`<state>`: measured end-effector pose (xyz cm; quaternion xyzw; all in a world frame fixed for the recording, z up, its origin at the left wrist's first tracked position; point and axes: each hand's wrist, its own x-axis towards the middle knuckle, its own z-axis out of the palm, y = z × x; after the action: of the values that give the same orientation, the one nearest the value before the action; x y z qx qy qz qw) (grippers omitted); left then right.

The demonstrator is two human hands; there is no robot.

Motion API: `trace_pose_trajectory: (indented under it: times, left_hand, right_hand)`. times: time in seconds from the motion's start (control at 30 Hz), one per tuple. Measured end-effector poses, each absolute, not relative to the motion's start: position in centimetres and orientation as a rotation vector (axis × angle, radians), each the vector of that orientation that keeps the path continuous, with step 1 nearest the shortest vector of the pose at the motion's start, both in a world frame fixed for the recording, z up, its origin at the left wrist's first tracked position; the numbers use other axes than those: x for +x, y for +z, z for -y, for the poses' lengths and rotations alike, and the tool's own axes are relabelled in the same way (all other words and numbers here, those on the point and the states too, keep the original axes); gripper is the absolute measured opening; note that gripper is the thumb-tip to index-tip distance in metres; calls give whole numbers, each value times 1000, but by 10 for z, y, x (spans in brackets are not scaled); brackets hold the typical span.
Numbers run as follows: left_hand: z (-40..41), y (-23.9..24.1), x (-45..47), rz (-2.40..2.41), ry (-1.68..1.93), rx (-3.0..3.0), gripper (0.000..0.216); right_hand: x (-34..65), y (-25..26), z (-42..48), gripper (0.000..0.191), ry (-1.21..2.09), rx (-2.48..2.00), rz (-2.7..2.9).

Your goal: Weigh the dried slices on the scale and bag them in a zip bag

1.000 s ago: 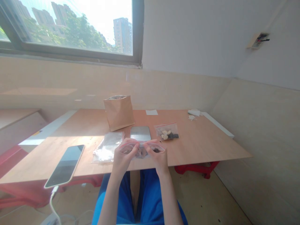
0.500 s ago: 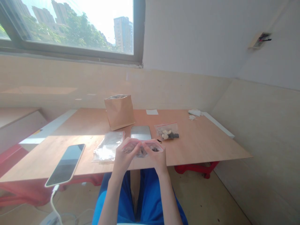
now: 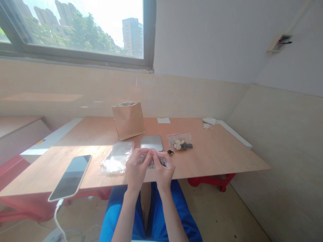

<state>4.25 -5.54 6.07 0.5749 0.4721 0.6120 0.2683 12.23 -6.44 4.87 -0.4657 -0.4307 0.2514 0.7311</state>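
Both hands grip one clear zip-lock bag (image 3: 151,164) at the table's near edge. My left hand (image 3: 137,168) pinches its top from the left, and my right hand (image 3: 164,171) does so from the right, with the thumbs close together in the middle. Some dark bits show inside, too small to name. Just beyond the hands lies a flat silver scale-like plate (image 3: 151,143). Right of it is a small dark piece with a pale edge (image 3: 171,152). Farther right, another zip-lock bag (image 3: 179,141) holds pale and dark pieces. A stack of clear bags (image 3: 117,158) lies beside my left hand.
An open brown paper bag (image 3: 128,121) stands behind the stack. A phone (image 3: 71,176) with a white cable (image 3: 57,215) lies at the left front edge. White paper (image 3: 164,120) and crumpled white scraps (image 3: 209,122) lie toward the back of the wooden table (image 3: 214,158).
My hands have drawn closer together, narrowing the bag's mouth, and the right hand has shifted slightly left. More of the small dark piece now shows.
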Motion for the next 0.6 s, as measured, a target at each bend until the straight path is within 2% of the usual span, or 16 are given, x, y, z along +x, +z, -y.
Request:
trace_pose_trajectory:
  times: [0.17,0.4,0.5,0.6]
  left_hand:
    - [56,61,33,-1281,1569,1357,23]
    - [51,58,20,-1303,1523,1210,30]
    - [48,57,18,-1290,1484,1156,38]
    - [44,55,15,-1280,1430,1070,47]
  right_hand:
    - [130,44,62,19,599,-1056,1053]
    - [145,43,59,42,877,-1027,1130]
    - [153,40,57,55,906,-1059,1102]
    - [162,37,56,60,866,-1115,1095]
